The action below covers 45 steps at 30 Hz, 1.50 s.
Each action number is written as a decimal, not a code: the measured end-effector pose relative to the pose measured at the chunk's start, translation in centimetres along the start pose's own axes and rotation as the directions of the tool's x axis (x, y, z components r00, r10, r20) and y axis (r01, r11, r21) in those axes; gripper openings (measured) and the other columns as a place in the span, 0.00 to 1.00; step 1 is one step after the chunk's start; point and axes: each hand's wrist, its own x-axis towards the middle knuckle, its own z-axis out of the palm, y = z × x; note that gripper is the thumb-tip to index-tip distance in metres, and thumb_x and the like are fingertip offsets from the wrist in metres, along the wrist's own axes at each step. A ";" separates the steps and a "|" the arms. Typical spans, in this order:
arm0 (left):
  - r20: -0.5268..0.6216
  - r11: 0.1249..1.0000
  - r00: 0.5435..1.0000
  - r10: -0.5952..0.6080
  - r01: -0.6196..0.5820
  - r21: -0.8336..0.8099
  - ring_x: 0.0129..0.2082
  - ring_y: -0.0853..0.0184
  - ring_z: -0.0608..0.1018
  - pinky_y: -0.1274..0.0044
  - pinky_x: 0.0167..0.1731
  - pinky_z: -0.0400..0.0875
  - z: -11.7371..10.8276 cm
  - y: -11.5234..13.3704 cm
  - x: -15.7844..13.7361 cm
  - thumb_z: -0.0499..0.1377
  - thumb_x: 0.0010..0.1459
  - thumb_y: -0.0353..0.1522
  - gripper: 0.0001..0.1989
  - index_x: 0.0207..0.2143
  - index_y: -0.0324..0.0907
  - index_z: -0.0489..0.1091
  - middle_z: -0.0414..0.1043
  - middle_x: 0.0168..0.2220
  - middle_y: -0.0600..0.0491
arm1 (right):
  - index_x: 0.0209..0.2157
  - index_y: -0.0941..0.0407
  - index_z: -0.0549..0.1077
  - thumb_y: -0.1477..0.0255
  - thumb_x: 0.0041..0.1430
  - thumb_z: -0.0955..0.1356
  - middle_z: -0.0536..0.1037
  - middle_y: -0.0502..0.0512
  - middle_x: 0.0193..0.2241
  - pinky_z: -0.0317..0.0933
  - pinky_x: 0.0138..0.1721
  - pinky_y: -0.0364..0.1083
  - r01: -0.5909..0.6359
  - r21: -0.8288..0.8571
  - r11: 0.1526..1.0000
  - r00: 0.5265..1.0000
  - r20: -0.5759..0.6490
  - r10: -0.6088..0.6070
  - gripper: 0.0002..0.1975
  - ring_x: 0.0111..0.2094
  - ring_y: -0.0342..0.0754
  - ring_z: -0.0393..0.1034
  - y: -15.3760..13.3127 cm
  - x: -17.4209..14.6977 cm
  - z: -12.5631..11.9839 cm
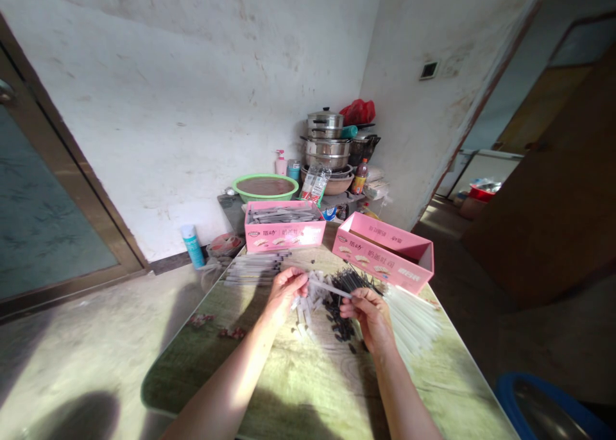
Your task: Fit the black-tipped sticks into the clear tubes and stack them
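A thin translucent plastic tube (330, 288) is stretched between my two hands over the table. Its left end is pinched in the fingers of my left hand (287, 289); the fingers of my right hand (369, 310) close on its other end. Under and between the hands lie a heap of short whitish plastic pieces (304, 312) and a scatter of small black pieces (341, 328). Thin black sticks (353, 279) are bunched just behind my right hand. To its right, long clear tubes (411, 318) lie fanned out. Dark-tipped tubes (255, 270) lie in a row left of my left hand.
At the table's (308, 395) far edge stand a pink box (283, 235) filled with tubes and a second pink box (385, 254), turned at an angle. Behind them are a green basin (264, 188), stacked steel pots (327, 148) and a bottle (359, 178). A spray can (193, 247) stands left.
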 end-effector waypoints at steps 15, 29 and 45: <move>0.015 0.993 0.997 0.073 -0.074 0.092 0.19 0.72 0.70 0.79 0.23 0.66 -0.7 -0.6 0.4 0.74 0.41 0.37 0.13 0.26 0.40 0.76 0.70 0.19 0.57 | 0.26 0.58 0.79 0.65 0.37 0.83 0.83 0.57 0.23 0.75 0.24 0.43 0.029 -0.063 0.998 0.999 -0.026 -0.031 0.18 0.21 0.48 0.78 -0.2 0.1 -0.2; -0.008 0.994 0.998 0.061 -0.060 0.097 0.23 0.71 0.74 0.79 0.28 0.69 -1.5 -1.4 0.9 0.75 0.40 0.35 0.15 0.29 0.38 0.78 0.75 0.23 0.55 | 0.27 0.58 0.79 0.59 0.37 0.84 0.82 0.55 0.24 0.76 0.25 0.44 0.062 -0.128 0.990 0.998 -0.006 -0.063 0.21 0.21 0.48 0.78 0.3 0.5 -0.6; 0.053 0.991 0.998 0.038 -0.044 0.129 0.24 0.68 0.76 0.76 0.30 0.71 -1.1 -0.9 0.5 0.77 0.39 0.38 0.17 0.29 0.38 0.79 0.76 0.24 0.52 | 0.19 0.56 0.70 0.49 0.51 0.75 0.68 0.47 0.11 0.48 0.07 0.38 0.095 -0.311 0.946 0.995 -0.011 -0.104 0.26 0.07 0.39 0.57 1.1 0.8 -1.2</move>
